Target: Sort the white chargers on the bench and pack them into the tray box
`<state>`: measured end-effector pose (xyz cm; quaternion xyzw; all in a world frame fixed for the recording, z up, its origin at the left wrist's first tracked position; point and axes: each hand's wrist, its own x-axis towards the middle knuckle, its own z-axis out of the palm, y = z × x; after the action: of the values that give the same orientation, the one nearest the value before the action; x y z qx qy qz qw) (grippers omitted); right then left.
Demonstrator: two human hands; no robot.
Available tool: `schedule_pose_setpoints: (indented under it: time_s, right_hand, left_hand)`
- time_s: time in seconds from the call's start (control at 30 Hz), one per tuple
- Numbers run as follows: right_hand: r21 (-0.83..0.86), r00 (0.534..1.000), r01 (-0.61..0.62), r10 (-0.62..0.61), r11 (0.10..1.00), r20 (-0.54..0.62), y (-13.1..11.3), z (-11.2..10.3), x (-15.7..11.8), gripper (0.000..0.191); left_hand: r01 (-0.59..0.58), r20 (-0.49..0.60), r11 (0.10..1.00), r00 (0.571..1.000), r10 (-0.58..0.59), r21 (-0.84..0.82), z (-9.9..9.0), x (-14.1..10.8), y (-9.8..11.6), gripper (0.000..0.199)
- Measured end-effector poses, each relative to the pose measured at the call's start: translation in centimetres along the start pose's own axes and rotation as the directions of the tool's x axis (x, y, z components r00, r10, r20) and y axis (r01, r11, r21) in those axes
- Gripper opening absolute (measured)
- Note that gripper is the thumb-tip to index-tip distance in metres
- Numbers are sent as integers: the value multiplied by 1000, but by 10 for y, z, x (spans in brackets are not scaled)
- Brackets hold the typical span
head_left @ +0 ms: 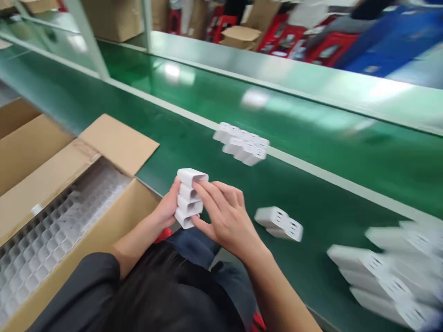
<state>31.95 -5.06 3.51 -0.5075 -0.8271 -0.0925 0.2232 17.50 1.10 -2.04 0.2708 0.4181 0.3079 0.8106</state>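
Note:
A stack of several white plastic housings, with hollow open ends facing right, is held between my two hands over the near edge of the green bench. My left hand is closed along the stack's left side. Across its open ends lie the fingers of my right hand, with the thumb at the lowest piece. Close to the right hand, a small group of white pieces with dark slots rests on the bench. Farther back sits a larger cluster of similar white pieces.
At left, an open cardboard box holds rows of pale pieces. Its flap extends over the green bench. More white slotted pieces are piled at lower right, blurred. A pale frame post stands at upper left.

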Motion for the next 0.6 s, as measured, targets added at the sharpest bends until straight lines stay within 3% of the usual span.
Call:
schedule_pose_setpoints:
  time_s: [0.07,0.13,0.2,0.23,0.27,0.33,0.4,0.47,0.53,0.6]
  right_hand:
    - [46,995,92,-90,995,-49,-3,13,14,59]
    - [115,982,179,-169,977,-88,-5,25,30,57]
    - [177,969,241,-227,954,-99,-5,35,47,57]
    - [202,964,262,-246,944,-100,-5,40,57,58]
    - [227,960,278,-262,933,-97,-4,44,67,60]
    - [289,952,306,-292,907,-91,-6,54,89,62]
    - [374,945,320,-318,870,-70,-15,67,112,62]
    - [471,927,343,-375,813,-28,-32,85,136,60]
    - [549,882,390,-471,739,7,-56,108,160,59]
    - [581,809,459,-586,672,38,-84,135,181,59]
  left_hand:
    - [-61,-9,998,998,62,18,-21,-12,2,76]
    - [-227,3,963,974,229,148,-50,-34,12,79]
    - [-401,20,828,904,428,392,-87,-69,30,72]
    - [-415,24,728,876,481,546,-109,-89,40,65]
    - [-358,-2,621,866,501,698,-133,-111,50,57]
    - [-77,-134,420,883,450,904,-185,-153,65,48]
    - [217,-281,209,894,348,953,-236,-189,71,50]
    - [444,-431,16,859,278,896,-280,-216,68,50]
    - [578,-539,-67,792,289,813,-314,-232,62,52]
    - [636,-580,-62,736,351,769,-337,-241,57,53]
